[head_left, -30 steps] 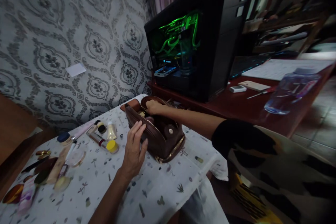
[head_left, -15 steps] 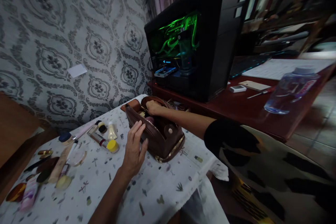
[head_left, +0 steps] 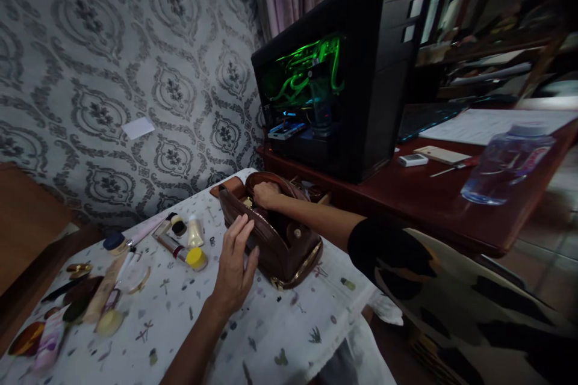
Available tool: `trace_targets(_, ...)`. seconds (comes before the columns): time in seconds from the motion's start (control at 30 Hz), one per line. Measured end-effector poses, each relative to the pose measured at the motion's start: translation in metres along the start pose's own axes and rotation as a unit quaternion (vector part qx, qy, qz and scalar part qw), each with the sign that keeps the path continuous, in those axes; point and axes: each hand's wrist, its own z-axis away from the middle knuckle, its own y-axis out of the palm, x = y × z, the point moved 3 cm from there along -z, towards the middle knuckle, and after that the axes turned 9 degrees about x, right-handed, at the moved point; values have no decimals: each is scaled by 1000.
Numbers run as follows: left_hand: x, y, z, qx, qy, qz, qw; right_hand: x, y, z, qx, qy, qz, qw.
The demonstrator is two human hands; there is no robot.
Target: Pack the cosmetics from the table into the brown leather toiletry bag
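Observation:
A dark brown leather bag [head_left: 289, 249] with a gold zipper stands unzipped on the patterned white tablecloth [head_left: 180, 307]. My left hand [head_left: 235, 258] rests against its near left side, fingers apart and stretched along the rim. My right hand [head_left: 266, 194] reaches into the bag's mouth at the far end; its fingertips are hidden inside, so what they touch cannot be made out. Something gold-coloured [head_left: 247, 201] shows in the opening beside it.
Cosmetics lie at the left, among them a yellow-capped jar [head_left: 196, 258], a cream tube [head_left: 195, 231] and a round compact [head_left: 134, 275]. Behind stands a black computer case [head_left: 379, 84]. A plastic bottle [head_left: 501, 162] is on the red desk [head_left: 433, 204].
The view has shifted slightly, so most things sit a little lower and to the right. Inside the bag, a purplish item seen near my right hand earlier no longer shows clearly.

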Motion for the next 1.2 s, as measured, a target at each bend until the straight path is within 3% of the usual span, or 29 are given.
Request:
trace_targets(0.23, 0, -1, 0, 2, 4, -6, 1000, 3, -4, 11, 15, 17, -15, 1000)
trace_targets(0.37, -1, -4, -1, 13, 11, -14, 1000, 6, -21, 27, 6, 6, -45, 999)
trace_targets(0.47, 0, -8, -2, 27, 2, -29, 999, 5, -43, 51, -24, -30, -67, 997)
trace_targets(0.6, -1, -14, -2, 50, 4, -47, 998, -12, -61, 101, -115, -109, -94, 983)
trace_targets(0.67, -2, -16, -4, 57, 7, -50, 997, -28, -56, 124, -153, -143, -122, 970)
trace_targets(0.77, -4, -17, -5, 62, 4, -50, 997, -52, -36, 149, -212, -211, -244, 923)
trace_targets(0.9, -9, -19, -1, 60, 9, -46, 997, -62, -8, 172, -243, -267, -291, 886)
trace_targets(1.07, 1, -24, 25, 69, 2, -56, 996, -38, 14, 196, -304, -359, -241, 849)
trace_targets(1.2, 30, -39, 55, 61, -47, -99, 992, 1, 50, 197, -278, -484, -192, 807)
